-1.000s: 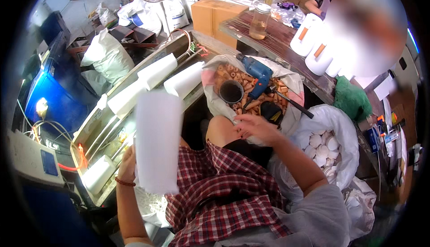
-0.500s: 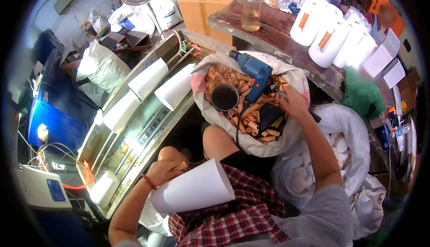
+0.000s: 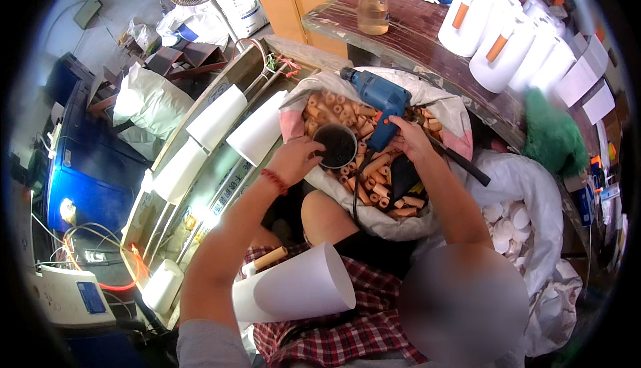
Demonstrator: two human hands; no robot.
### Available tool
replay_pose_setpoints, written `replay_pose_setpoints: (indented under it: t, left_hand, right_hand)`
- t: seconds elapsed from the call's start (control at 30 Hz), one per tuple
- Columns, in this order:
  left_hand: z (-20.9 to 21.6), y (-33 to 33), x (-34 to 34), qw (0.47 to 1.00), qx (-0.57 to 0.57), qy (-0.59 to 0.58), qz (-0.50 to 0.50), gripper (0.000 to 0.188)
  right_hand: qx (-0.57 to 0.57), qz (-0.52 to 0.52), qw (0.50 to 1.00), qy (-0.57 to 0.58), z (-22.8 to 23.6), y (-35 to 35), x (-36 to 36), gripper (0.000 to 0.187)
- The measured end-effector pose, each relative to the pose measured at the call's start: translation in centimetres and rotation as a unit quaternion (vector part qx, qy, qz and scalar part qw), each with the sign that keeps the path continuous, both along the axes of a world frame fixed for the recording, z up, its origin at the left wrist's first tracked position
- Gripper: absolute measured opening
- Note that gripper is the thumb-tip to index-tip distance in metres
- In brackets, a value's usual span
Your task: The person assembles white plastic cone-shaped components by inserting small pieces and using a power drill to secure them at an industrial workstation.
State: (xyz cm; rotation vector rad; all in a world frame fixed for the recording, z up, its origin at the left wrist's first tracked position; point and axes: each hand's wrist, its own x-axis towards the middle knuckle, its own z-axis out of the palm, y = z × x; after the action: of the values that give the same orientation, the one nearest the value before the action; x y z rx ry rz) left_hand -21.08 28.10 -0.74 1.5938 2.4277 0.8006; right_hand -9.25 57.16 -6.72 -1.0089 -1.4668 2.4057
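Observation:
A blue power drill (image 3: 382,94) lies over a sack of short brown wooden cylinders (image 3: 380,171), its chuck pointing to the far left. My right hand (image 3: 410,140) is closed around the drill's grip. To its left, a round cup (image 3: 335,146) of small dark pieces sits among the cylinders. The fingers of my left hand (image 3: 300,159) are curled together at the cup's left rim; anything between them is too small to make out. Across my lap rests a large white tapered mug body (image 3: 294,291), with a brown wooden handle (image 3: 270,258) along its upper side.
A black-handled tool (image 3: 467,166) lies on the sack's right edge. White discs (image 3: 511,224) fill another bag. At left, a wooden trough (image 3: 200,168) holds white tapered cylinders on rods. Finished white mugs (image 3: 497,51) and a jar (image 3: 374,1) stand on the dark table.
My left hand has left the mug on my lap and reached forward to the cup. My right hand has moved from beside the drill onto its grip, leaving the black-handled tool on the sack.

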Motion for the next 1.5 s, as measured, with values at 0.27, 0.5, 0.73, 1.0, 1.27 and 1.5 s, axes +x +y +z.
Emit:
replay_pose_setpoints:
  t: [0.27,0.5,0.73,1.0,1.27,1.5]
  left_hand:
    - [-3.5,7.7,-0.2,0.987,-0.108,-0.017,0.119,0.025]
    - [-4.4,9.2,0.6,0.972,-0.155,-0.022,0.177,0.021]
    - [-5.3,7.2,0.5,0.977,-0.059,-0.066,0.192,0.017]
    - [-5.8,7.7,0.7,0.989,-0.081,0.015,0.12,0.025]
    - [-6.7,7.9,-0.2,0.985,-0.108,0.003,0.135,0.025]
    - [-5.4,6.8,-0.5,0.982,0.01,-0.141,0.127,0.018]
  right_hand:
    - [-0.168,-0.056,0.979,0.106,1.3,-1.8,-3.0,0.048]
    - [-0.193,-0.078,0.969,0.134,1.5,-2.0,-3.5,0.036]
    - [-0.098,-0.054,0.986,0.126,8.1,-2.3,4.5,0.04]
    - [0.057,0.013,0.994,0.09,15.0,-4.0,16.1,0.04]
    - [-0.024,0.016,0.997,0.071,12.4,-6.9,21.3,0.033]
    - [-0.029,-0.008,0.998,0.047,9.1,-6.3,23.3,0.04]
